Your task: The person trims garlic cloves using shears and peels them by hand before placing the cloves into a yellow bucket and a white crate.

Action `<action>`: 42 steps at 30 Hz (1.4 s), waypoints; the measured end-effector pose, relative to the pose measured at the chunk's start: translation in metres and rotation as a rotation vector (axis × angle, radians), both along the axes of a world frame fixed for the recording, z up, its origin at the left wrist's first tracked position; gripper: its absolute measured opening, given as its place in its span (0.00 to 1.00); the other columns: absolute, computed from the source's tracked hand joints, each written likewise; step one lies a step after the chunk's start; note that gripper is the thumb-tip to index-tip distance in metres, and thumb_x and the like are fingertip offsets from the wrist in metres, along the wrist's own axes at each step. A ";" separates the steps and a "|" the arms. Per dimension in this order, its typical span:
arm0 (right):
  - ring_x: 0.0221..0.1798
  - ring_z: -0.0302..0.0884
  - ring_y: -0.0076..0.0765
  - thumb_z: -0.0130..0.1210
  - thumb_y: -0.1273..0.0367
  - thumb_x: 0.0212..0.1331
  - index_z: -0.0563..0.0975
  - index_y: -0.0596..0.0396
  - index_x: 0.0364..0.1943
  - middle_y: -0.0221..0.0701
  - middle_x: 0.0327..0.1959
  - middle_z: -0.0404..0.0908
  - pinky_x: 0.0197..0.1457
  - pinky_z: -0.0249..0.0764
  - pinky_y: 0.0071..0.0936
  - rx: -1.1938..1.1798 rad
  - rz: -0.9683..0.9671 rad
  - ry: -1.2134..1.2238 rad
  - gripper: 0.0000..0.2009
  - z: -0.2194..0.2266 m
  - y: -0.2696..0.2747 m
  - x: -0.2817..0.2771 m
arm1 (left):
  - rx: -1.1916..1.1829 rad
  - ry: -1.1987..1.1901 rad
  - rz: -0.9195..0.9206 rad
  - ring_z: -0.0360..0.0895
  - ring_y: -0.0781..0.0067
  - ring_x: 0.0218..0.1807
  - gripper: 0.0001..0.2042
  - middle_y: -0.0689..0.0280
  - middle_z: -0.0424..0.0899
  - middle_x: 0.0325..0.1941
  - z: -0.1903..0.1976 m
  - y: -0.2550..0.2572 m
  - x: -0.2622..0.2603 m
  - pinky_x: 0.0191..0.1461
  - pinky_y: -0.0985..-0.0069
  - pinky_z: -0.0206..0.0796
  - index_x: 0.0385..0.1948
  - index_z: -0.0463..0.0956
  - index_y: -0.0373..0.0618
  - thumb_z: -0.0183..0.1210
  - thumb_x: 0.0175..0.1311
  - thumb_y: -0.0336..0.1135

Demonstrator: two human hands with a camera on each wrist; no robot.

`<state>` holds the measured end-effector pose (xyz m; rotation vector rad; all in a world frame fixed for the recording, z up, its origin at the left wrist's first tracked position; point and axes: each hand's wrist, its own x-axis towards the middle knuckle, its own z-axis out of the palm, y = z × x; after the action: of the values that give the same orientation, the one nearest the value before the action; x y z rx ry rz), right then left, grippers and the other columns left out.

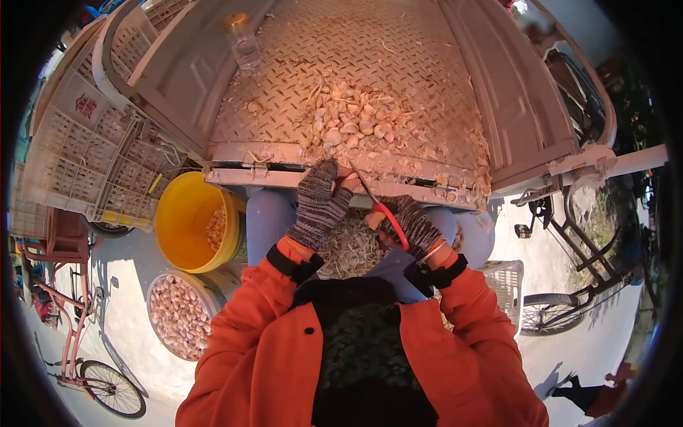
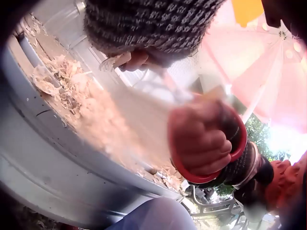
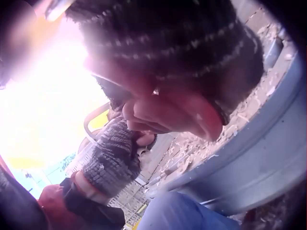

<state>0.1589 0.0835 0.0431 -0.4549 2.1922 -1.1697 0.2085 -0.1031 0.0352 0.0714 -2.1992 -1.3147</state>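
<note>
At the near edge of the metal truck bed (image 1: 284, 92), the person's left hand (image 1: 318, 203), in a striped knitted glove with bare fingertips, has its fingers curled together and pinches a small papery garlic piece (image 2: 116, 61). Just to its right, the right hand (image 1: 411, 223), gloved alike, is clamped on the red loops of the scissors (image 1: 393, 224), whose blades point far and left, close by the left fingertips. Beyond both hands, a loose garlic heap (image 1: 359, 117) lies on the patterned floor, with flakes of dry skin scattered around it and along the lip. A glass jar (image 1: 245, 48) with a yellow lid stands at the far left, against the side wall. Between the person's legs, under the hands, lies a mass of pale scraps (image 1: 352, 249); the bed's raised lip (image 1: 249, 176) stands between that mass and the heap. On the left, beyond the left knee, are a yellow bucket (image 1: 171, 220) with some garlic inside and, nearer, a white bucket (image 1: 214, 302) full of it, with plastic crates (image 1: 78, 146) farther out. To the right, a white basket (image 1: 506, 288) sits near a parked bicycle (image 1: 551, 313).
</note>
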 end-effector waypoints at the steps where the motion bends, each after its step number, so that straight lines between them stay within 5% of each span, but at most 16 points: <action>1: 0.32 0.78 0.48 0.54 0.66 0.54 0.76 0.60 0.34 0.45 0.25 0.79 0.34 0.73 0.38 -0.084 -0.075 -0.518 0.10 0.004 -0.001 -0.001 | 0.009 0.001 0.003 0.73 0.76 0.25 0.08 0.67 0.77 0.23 -0.003 -0.005 0.002 0.30 0.79 0.66 0.33 0.75 0.39 0.61 0.54 0.31; 2: 0.32 0.78 0.48 0.54 0.66 0.54 0.76 0.60 0.34 0.45 0.25 0.79 0.34 0.73 0.38 -0.073 -0.074 -0.515 0.10 -0.009 -0.001 -0.013 | 0.269 -0.166 -0.044 0.72 0.76 0.24 0.08 0.66 0.76 0.24 -0.008 -0.015 0.003 0.29 0.79 0.65 0.33 0.75 0.39 0.60 0.54 0.31; 3: 0.32 0.79 0.47 0.55 0.66 0.55 0.76 0.60 0.35 0.45 0.27 0.79 0.34 0.74 0.38 -0.108 -0.170 -0.227 0.11 -0.032 -0.001 -0.034 | 0.533 -0.334 -0.090 0.71 0.76 0.24 0.08 0.66 0.76 0.26 -0.015 -0.025 0.004 0.27 0.80 0.64 0.34 0.74 0.39 0.59 0.55 0.31; 4: 0.33 0.79 0.46 0.55 0.66 0.55 0.75 0.61 0.37 0.45 0.28 0.80 0.34 0.74 0.37 -0.139 -0.254 0.059 0.11 -0.045 -0.004 -0.051 | 0.549 -0.335 -0.082 0.71 0.76 0.24 0.08 0.66 0.76 0.26 -0.026 -0.038 0.005 0.27 0.80 0.64 0.34 0.74 0.39 0.59 0.55 0.31; 6: 0.33 0.79 0.46 0.55 0.66 0.54 0.75 0.62 0.37 0.45 0.31 0.80 0.36 0.75 0.36 0.226 -0.094 0.648 0.12 -0.006 -0.035 -0.071 | 1.268 -0.329 -0.303 0.68 0.77 0.23 0.08 0.65 0.75 0.29 -0.046 -0.064 0.002 0.23 0.82 0.61 0.35 0.73 0.39 0.55 0.56 0.30; 10: 0.35 0.78 0.51 0.57 0.63 0.51 0.75 0.60 0.38 0.45 0.32 0.79 0.39 0.74 0.39 0.269 -0.027 0.877 0.15 -0.013 -0.093 -0.102 | 1.436 -0.275 -0.355 0.67 0.79 0.23 0.09 0.65 0.74 0.29 -0.041 -0.072 -0.018 0.18 0.84 0.57 0.35 0.71 0.38 0.52 0.53 0.28; 12: 0.36 0.78 0.50 0.58 0.61 0.50 0.75 0.60 0.39 0.46 0.32 0.79 0.40 0.73 0.40 0.222 -0.015 0.877 0.17 -0.024 -0.108 -0.111 | 1.404 -0.274 -0.335 0.67 0.81 0.23 0.08 0.66 0.74 0.27 -0.040 -0.072 -0.031 0.17 0.85 0.56 0.36 0.73 0.38 0.53 0.56 0.30; 15: 0.37 0.78 0.48 0.59 0.63 0.50 0.75 0.60 0.40 0.44 0.33 0.80 0.41 0.74 0.40 0.287 0.002 0.746 0.17 -0.035 -0.119 -0.115 | 0.953 -0.513 -0.134 0.66 0.84 0.21 0.10 0.73 0.72 0.18 -0.024 -0.060 -0.044 0.20 0.86 0.57 0.39 0.77 0.40 0.53 0.64 0.36; 18: 0.36 0.79 0.44 0.62 0.63 0.48 0.75 0.59 0.39 0.42 0.32 0.80 0.40 0.74 0.37 0.287 -0.083 0.702 0.17 -0.024 -0.113 -0.110 | 0.639 -0.332 -0.052 0.67 0.84 0.23 0.10 0.71 0.74 0.22 -0.047 -0.052 -0.063 0.24 0.87 0.60 0.40 0.77 0.39 0.53 0.64 0.35; 22: 0.35 0.78 0.37 0.65 0.62 0.46 0.75 0.59 0.37 0.40 0.31 0.80 0.40 0.74 0.31 -0.020 -0.198 0.326 0.19 -0.024 -0.079 -0.108 | 1.086 -0.404 -0.217 0.67 0.83 0.23 0.14 0.69 0.76 0.27 -0.026 -0.032 -0.057 0.26 0.88 0.60 0.49 0.72 0.39 0.51 0.65 0.34; 24: 0.35 0.78 0.32 0.64 0.65 0.47 0.74 0.62 0.37 0.38 0.32 0.80 0.40 0.74 0.27 -0.419 -0.253 0.123 0.18 -0.012 -0.068 -0.086 | 1.188 -0.456 -0.360 0.67 0.84 0.23 0.16 0.69 0.76 0.28 -0.025 -0.024 -0.048 0.25 0.88 0.60 0.53 0.70 0.39 0.50 0.66 0.34; 28: 0.35 0.77 0.28 0.60 0.74 0.50 0.73 0.63 0.39 0.36 0.33 0.80 0.40 0.74 0.24 -0.419 -0.235 0.187 0.12 -0.063 -0.037 -0.079 | 1.024 -0.445 -0.369 0.70 0.85 0.25 0.14 0.68 0.79 0.32 -0.018 -0.004 -0.036 0.26 0.88 0.62 0.50 0.72 0.39 0.51 0.65 0.33; 30: 0.34 0.77 0.28 0.62 0.72 0.47 0.74 0.61 0.39 0.37 0.31 0.80 0.39 0.74 0.25 -0.432 -0.208 0.267 0.14 -0.014 -0.024 -0.049 | 0.948 -0.463 -0.260 0.71 0.85 0.27 0.13 0.68 0.79 0.35 -0.007 0.003 -0.027 0.29 0.87 0.65 0.49 0.73 0.39 0.51 0.65 0.32; 33: 0.28 0.76 0.37 0.67 0.65 0.39 0.75 0.58 0.35 0.35 0.26 0.77 0.34 0.73 0.29 -0.007 -0.044 0.830 0.19 0.018 0.007 -0.027 | 0.954 -0.403 -0.234 0.75 0.82 0.34 0.13 0.66 0.79 0.38 0.001 0.004 -0.016 0.36 0.85 0.70 0.50 0.72 0.38 0.52 0.64 0.28; 38: 0.27 0.78 0.40 0.65 0.68 0.41 0.75 0.62 0.34 0.38 0.26 0.78 0.32 0.73 0.33 -0.024 -0.008 0.804 0.17 0.009 0.020 0.003 | 0.759 -0.408 -0.166 0.79 0.75 0.36 0.14 0.62 0.78 0.39 0.020 0.021 0.001 0.45 0.83 0.72 0.49 0.71 0.34 0.52 0.62 0.24; 42: 0.27 0.77 0.42 0.67 0.59 0.39 0.77 0.58 0.32 0.39 0.23 0.77 0.30 0.72 0.34 0.016 -0.065 0.749 0.20 0.007 0.013 0.012 | 0.629 -0.320 -0.144 0.79 0.74 0.36 0.14 0.61 0.79 0.39 0.011 0.027 0.002 0.44 0.83 0.72 0.49 0.71 0.33 0.52 0.61 0.24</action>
<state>0.1713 0.0969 0.0497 -0.9384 2.8539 -1.1256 0.2107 -0.0759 0.0462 0.3903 -1.9706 -2.1608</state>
